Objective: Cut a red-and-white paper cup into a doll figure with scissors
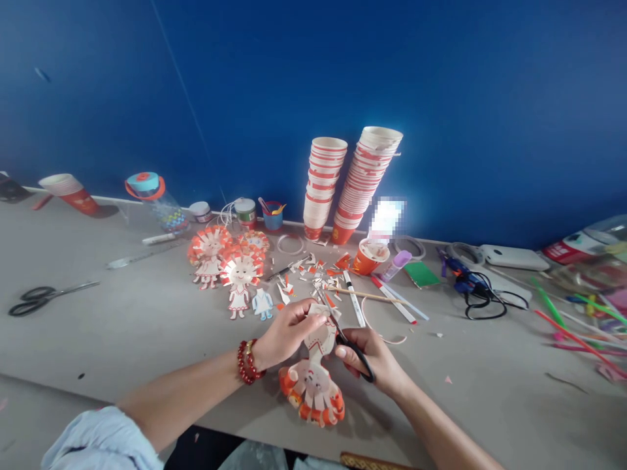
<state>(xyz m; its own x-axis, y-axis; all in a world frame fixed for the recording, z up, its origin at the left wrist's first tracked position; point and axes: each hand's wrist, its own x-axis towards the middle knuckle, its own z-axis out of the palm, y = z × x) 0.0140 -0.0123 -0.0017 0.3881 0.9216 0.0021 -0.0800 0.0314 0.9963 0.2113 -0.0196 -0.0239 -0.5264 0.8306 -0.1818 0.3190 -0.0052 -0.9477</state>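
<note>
My left hand [289, 333] pinches a paper doll [312, 385] cut from a paper cup, its curled orange-and-white head hanging toward me and its dress part pointing away. A pair of black-handled scissors [360, 360] is gripped in my right hand [369, 362], with the blades at the dress end of the doll, close to my left fingers. Whether the blades are fully closed is hard to see. Left of my hands lie finished-looking paper dolls [240, 274] with fringed orange heads, and a small blue-outlined paper dress [263, 303]. Cut paper scraps [313, 274] are scattered beyond my hands.
Two tall stacks of paper cups [327, 189] lean near the blue wall. At left lie other scissors [46, 297], a ruler [142, 256] and a water bottle [157, 202]. Markers [353, 299], a blue glue gun [463, 277] and colourful strips [582, 326] sit at right.
</note>
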